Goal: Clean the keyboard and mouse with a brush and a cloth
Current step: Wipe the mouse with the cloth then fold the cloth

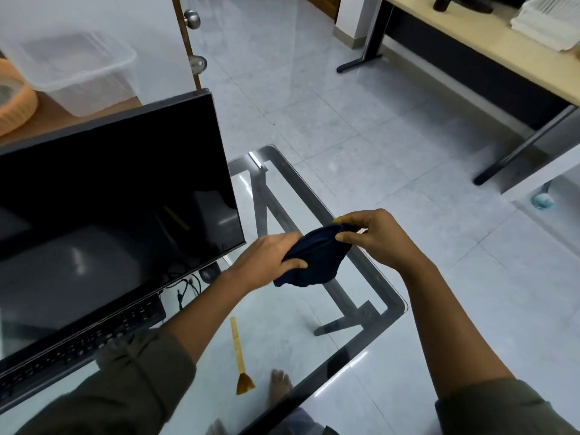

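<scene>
A dark blue cloth (314,262) is held above the right part of the glass desk (370,337). My left hand (266,262) grips its left side and my right hand (373,237) pinches its upper right edge. A small brush (240,356) with a yellow wooden handle lies on the glass below my left forearm. The black keyboard (94,337) lies at the lower left under the monitor's bottom edge, partly hidden by my left sleeve. The dark mouse (209,273) sits just under the monitor's right corner, mostly hidden.
A large black monitor (110,215) fills the left. Black cables (188,287) lie behind the keyboard. A clear plastic box (75,70) and an orange basket (15,98) stand on a wooden table behind. Another desk (486,48) stands at the far right. My bare foot (279,387) shows through the glass.
</scene>
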The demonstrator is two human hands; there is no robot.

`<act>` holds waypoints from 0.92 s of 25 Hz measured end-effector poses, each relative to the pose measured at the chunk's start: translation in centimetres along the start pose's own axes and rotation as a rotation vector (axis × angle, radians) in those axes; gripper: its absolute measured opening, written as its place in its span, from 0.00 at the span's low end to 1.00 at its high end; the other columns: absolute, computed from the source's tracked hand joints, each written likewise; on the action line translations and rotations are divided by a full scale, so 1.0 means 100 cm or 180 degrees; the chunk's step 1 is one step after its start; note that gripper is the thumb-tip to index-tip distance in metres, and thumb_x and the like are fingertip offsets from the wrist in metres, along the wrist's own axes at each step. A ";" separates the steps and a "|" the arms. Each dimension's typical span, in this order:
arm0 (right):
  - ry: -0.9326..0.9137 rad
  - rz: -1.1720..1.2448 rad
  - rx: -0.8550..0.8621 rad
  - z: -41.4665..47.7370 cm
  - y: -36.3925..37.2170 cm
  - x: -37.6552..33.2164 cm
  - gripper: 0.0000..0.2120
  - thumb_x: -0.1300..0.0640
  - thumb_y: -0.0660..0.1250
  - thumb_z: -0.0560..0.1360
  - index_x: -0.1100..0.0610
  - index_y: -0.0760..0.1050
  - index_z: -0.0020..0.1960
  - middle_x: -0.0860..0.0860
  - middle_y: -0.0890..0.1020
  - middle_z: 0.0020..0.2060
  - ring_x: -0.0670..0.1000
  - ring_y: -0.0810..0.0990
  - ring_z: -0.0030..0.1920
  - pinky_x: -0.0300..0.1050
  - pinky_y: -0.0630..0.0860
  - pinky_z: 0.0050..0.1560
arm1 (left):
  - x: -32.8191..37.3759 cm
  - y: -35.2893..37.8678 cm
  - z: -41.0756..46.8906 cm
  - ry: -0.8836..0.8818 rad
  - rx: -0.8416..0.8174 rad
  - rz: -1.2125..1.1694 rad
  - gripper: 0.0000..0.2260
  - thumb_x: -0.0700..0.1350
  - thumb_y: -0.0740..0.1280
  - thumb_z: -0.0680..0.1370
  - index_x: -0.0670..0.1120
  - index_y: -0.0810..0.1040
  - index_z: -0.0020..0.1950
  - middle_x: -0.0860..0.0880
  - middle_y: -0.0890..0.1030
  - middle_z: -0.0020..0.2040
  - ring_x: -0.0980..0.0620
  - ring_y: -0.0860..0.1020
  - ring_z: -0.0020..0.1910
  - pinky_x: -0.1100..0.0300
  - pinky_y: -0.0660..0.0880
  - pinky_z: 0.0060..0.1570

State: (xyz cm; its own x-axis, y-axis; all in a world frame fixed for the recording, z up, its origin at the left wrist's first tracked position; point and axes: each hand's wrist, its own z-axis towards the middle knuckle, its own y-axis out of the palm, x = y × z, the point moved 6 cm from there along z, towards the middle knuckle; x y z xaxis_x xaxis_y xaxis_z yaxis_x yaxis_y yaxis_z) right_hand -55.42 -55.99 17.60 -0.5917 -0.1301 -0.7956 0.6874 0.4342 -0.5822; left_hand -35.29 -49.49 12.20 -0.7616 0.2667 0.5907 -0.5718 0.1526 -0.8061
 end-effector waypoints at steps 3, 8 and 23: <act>0.0066 0.0082 0.0391 0.009 0.014 0.026 0.09 0.62 0.74 0.73 0.52 0.85 0.51 0.45 0.87 0.44 0.42 0.83 0.45 0.29 0.73 0.45 | -0.022 -0.004 0.007 0.0023 0.0369 0.0529 0.10 0.41 0.69 0.77 0.48 0.80 0.58 0.50 0.83 0.46 0.48 0.78 0.43 0.51 0.77 0.47; 0.0259 0.0073 0.0585 0.003 0.056 0.075 0.09 0.64 0.72 0.75 0.51 0.84 0.49 0.42 0.84 0.43 0.38 0.80 0.40 0.29 0.71 0.40 | -0.042 0.017 -0.013 -0.0056 0.0590 0.0477 0.17 0.36 0.69 0.73 0.45 0.82 0.61 0.48 0.84 0.47 0.47 0.79 0.43 0.54 0.76 0.48; 0.1046 -0.0752 -0.1009 -0.077 0.331 0.059 0.17 0.47 0.69 0.77 0.55 0.72 0.60 0.52 0.82 0.49 0.54 0.82 0.48 0.46 0.80 0.49 | -0.129 0.084 -0.102 -0.2028 0.0164 -0.0613 0.11 0.41 0.65 0.80 0.46 0.79 0.62 0.49 0.82 0.53 0.51 0.79 0.52 0.57 0.77 0.52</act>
State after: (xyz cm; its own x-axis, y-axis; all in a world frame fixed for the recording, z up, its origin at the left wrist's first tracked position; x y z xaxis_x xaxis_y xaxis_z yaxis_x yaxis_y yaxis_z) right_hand -39.38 -35.52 -5.13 -0.8516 0.0076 -0.5241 0.3875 0.6824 -0.6198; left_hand -27.12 -41.94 -2.59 -0.6667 -0.3775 0.6427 -0.7175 0.0915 -0.6905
